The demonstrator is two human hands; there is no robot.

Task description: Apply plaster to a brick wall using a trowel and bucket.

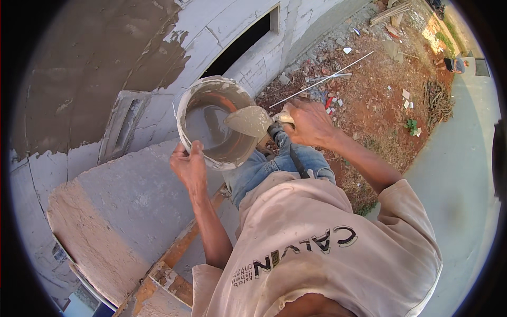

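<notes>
My left hand (190, 168) grips the rim of a mortar-crusted bucket (182, 127), fingers closed over its near left edge. The bucket tilts, and its mouth shows wet grey mortar (207, 127) inside. My right hand (310, 122) is closed around the pale handle of a trowel (252, 121). The trowel's blade, coated with mortar, points left over the bucket's right rim, its tip above the opening. Whether the blade touches the rim, I cannot tell.
Fresh plaster (95, 63) covers part of the block wall (222, 34), which has a dark window opening (245, 45). A concrete slab (127, 190) and timber (171, 253) lie at left. Far below, red ground (364, 116) holds rubble and a thin rod (322, 80); a person (455, 65) is at far right.
</notes>
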